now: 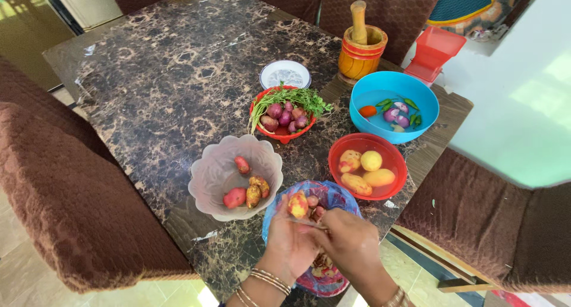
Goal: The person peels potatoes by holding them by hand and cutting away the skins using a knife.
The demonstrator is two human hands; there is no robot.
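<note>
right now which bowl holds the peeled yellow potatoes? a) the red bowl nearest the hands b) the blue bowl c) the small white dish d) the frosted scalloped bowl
a: the red bowl holds the peeled yellow potatoes, while the frosted scalloped bowl holds red-skinned unpeeled ones and the blue bowl holds onions and chillies in water.

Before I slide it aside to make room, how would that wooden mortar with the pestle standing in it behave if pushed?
The mortar looks thick-walled and solid, so probably heavy enough to slide rather than skid away. The pestle stands loose and rises well above the rim, so it may rock or fall out. It sits near the table edge, so push inward.
</note>
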